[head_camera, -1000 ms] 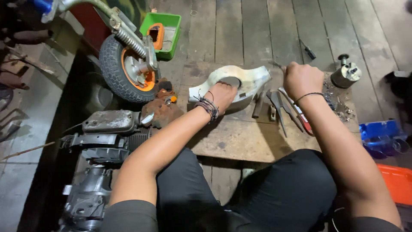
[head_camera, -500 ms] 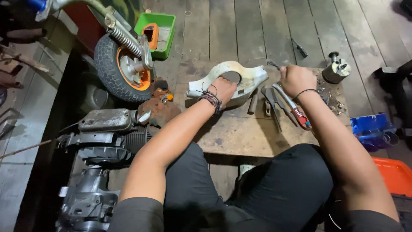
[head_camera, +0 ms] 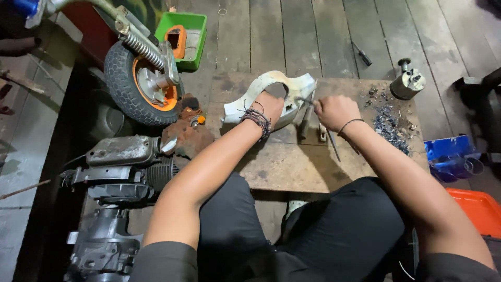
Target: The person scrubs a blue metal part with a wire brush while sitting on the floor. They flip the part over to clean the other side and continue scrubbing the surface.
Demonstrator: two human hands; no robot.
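Currently, the left hand (head_camera: 269, 104) steadies the curved whitish metal cover (head_camera: 271, 86) on the worn wooden desk (head_camera: 292, 167) while the right hand (head_camera: 334, 110) grips a thin metal tool (head_camera: 304, 100), with grey shavings (head_camera: 389, 122) already removed.

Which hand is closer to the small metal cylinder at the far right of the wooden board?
Right. The right hand is nearer the metal cylinder, which lies beyond it to the right. The left hand rests on the white curved cover, farther off.
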